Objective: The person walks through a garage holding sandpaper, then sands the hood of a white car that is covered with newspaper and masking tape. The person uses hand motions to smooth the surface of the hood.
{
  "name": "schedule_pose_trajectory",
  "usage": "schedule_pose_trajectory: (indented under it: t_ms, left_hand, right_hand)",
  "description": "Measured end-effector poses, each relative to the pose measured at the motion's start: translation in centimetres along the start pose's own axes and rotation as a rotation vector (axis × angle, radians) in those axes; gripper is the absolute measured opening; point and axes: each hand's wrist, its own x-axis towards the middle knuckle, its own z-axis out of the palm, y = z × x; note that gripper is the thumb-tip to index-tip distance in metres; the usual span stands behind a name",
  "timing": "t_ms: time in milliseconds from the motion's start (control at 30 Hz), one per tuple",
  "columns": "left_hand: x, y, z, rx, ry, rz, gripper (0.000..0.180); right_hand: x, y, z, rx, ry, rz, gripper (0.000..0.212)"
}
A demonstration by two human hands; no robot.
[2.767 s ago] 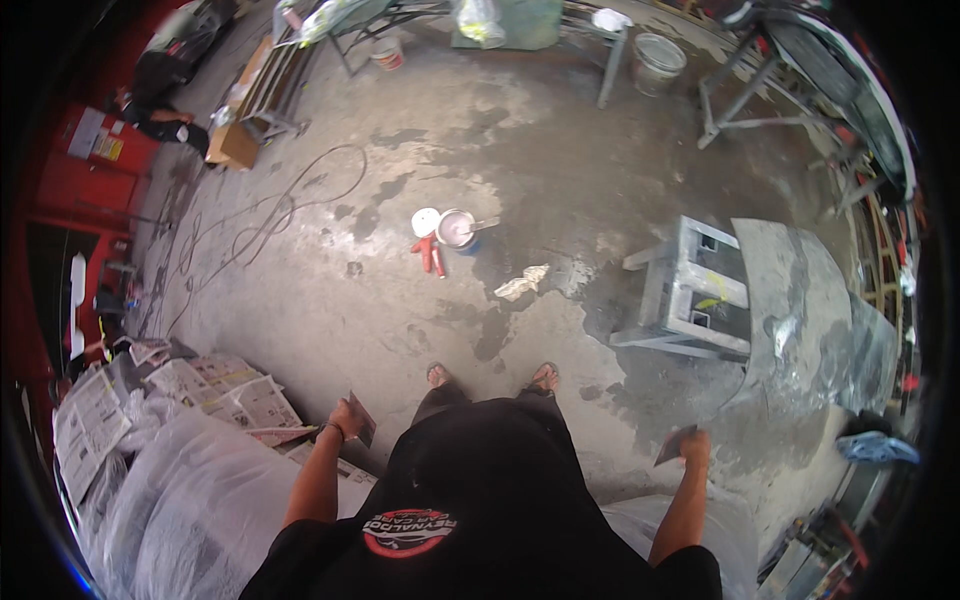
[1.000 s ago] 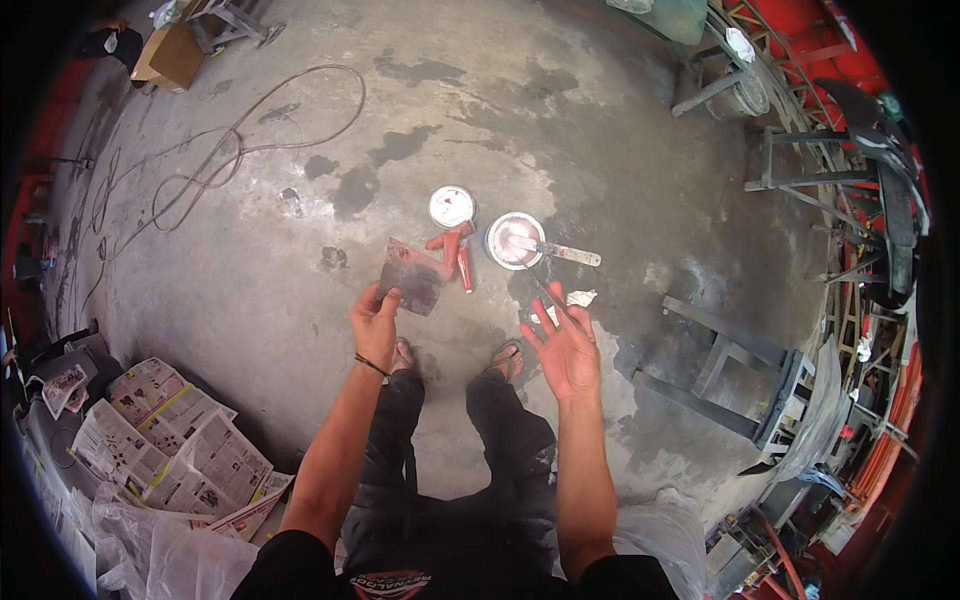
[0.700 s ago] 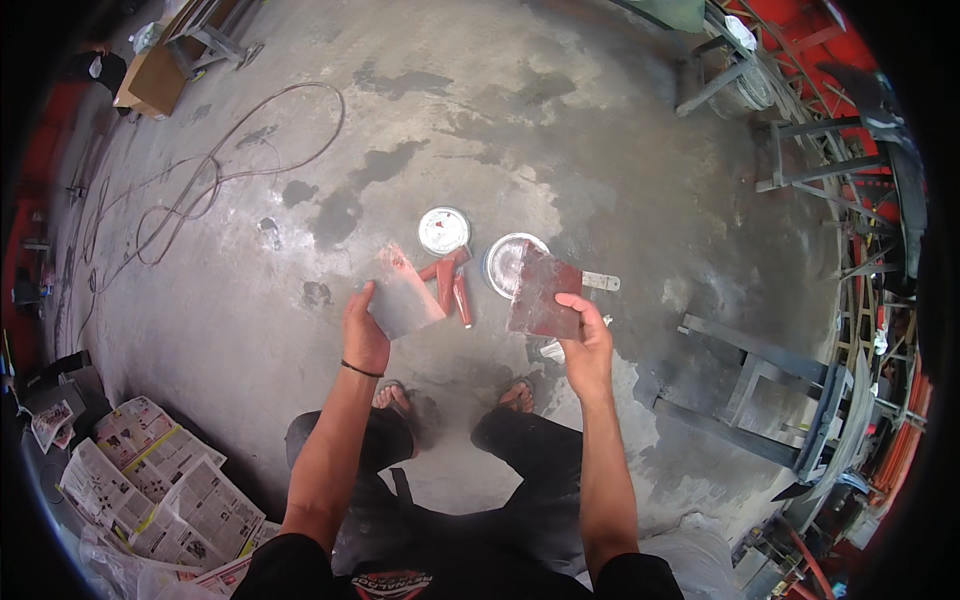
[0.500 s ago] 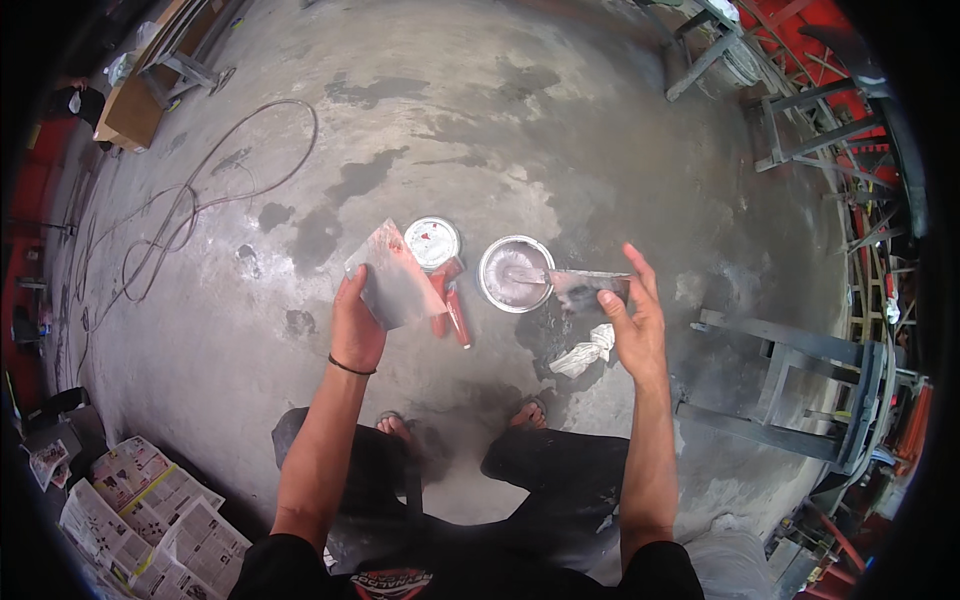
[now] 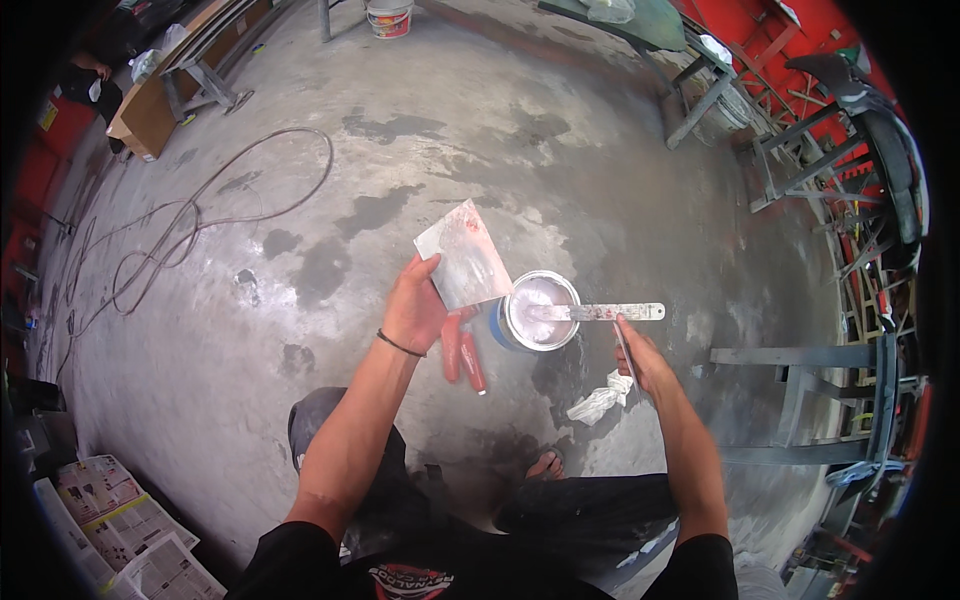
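My left hand (image 5: pixel 413 305) grips the edge of a flat, square mixing board (image 5: pixel 468 262), smeared with grey and pinkish residue. Just right of it, an open round can of pale, greyish paste (image 5: pixel 541 282) sits on the floor. A flat stirring stick (image 5: pixel 640 312) with a hole in its end lies across the rim, its other end in the paste. My right hand (image 5: pixel 648 362) is closed on a thin, flat spreader (image 5: pixel 627 352), seen nearly edge-on, beside the stick. Two red tubes (image 5: pixel 472 362) lie below the board. A crumpled white rag (image 5: pixel 600 398) lies near my right hand.
A looped hose (image 5: pixel 160 258) spreads over the concrete floor at left. Newspapers (image 5: pixel 130 520) lie at lower left. A grey stand (image 5: pixel 800 357) is close on the right, with racks behind it. A bucket (image 5: pixel 389 20) stands far off; another person (image 5: pixel 88 85) shows at far left.
The board has shifted right toward the can and now hides the white lid. My right hand has moved down, turning the spreader edge-on. My view has shifted, showing more of the far floor.
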Motion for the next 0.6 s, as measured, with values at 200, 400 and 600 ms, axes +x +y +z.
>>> schedule_pose_trajectory:
  t_ms: [200, 400, 600]
  left_hand:
    - [-0.3, 1.3, -1.9, -0.006, 0.009, -0.066, 0.043]
    - [3.9, -0.8, -9.3, 0.185, 0.168, -0.048, 0.052]
    - [4.6, -4.6, -5.1, 0.206, 0.192, -0.187, 0.058]
  right_hand:
    - [4.9, -0.8, -0.1, 0.121, 0.164, -0.180, 0.056]
    - [-3.4, -7.2, 5.7, -0.818, 0.421, -0.796, 0.059]
    - [-12.3, -11.1, 6.4, -1.059, 0.448, -0.808, 0.054]
